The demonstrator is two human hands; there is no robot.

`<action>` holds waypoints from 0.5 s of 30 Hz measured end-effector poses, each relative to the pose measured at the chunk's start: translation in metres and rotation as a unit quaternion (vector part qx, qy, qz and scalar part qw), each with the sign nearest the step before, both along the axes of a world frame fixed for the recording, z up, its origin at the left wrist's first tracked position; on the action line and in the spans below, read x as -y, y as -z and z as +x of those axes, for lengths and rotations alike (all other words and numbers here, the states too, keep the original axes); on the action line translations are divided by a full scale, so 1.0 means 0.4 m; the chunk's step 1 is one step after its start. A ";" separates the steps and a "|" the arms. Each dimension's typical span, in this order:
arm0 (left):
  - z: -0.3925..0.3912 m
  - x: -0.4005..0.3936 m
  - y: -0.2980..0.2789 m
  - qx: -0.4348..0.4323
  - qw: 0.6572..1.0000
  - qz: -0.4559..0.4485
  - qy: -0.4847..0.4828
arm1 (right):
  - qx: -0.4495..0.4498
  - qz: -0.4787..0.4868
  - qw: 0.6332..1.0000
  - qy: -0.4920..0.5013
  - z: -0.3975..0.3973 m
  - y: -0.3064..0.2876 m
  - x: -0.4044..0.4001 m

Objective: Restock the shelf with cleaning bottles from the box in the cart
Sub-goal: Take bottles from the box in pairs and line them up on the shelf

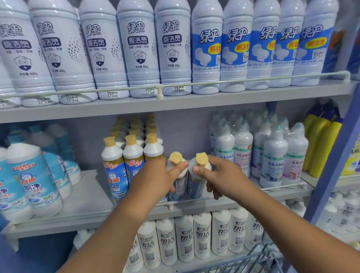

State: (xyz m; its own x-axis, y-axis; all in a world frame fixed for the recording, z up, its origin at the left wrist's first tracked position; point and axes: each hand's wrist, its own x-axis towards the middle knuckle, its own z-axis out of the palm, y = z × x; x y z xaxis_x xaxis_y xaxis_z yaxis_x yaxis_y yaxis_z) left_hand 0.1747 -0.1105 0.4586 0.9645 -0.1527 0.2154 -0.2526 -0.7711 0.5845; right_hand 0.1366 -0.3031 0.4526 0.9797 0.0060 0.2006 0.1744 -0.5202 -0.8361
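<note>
Both of my hands reach to the middle shelf (91,203), each holding a white cleaning bottle with a yellow cap. My left hand (154,179) grips the left bottle (178,185) around its shoulder. My right hand (220,176) grips the right bottle (198,183) the same way. The two bottles stand side by side at the shelf's front rail, just right of several rows of matching yellow-capped bottles (132,155). The wire cart (256,259) shows at the bottom edge; the box in it is hidden.
Large white bottles (141,46) fill the top shelf. On the middle shelf, blue-labelled bottles (35,177) stand at the left and wrapped white bottles (273,152) at the right, with bare shelf on both sides of the yellow-capped rows. White bottles (186,238) line the lower shelf. A blue upright (342,144) stands at right.
</note>
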 end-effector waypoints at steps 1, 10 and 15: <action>0.016 0.004 -0.011 0.001 1.000 0.013 -0.008 | 0.002 -0.022 1.000 0.009 0.017 -0.010 0.004; 0.128 0.059 -0.125 0.055 0.982 0.151 -0.095 | -0.022 -0.125 0.990 0.060 0.165 -0.070 0.012; 0.144 0.073 -0.176 0.160 0.919 0.345 -0.100 | -0.036 -0.120 0.991 0.041 0.200 -0.080 0.016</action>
State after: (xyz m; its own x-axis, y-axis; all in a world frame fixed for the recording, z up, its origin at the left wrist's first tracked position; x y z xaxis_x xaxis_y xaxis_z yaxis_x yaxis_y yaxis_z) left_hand 0.2324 -0.1397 0.5290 0.8923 -0.1863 0.4112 -0.1397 -0.9801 -0.1411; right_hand 0.2166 -0.3097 0.4844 0.9905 -0.0357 0.1327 0.0674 -0.7155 -0.6953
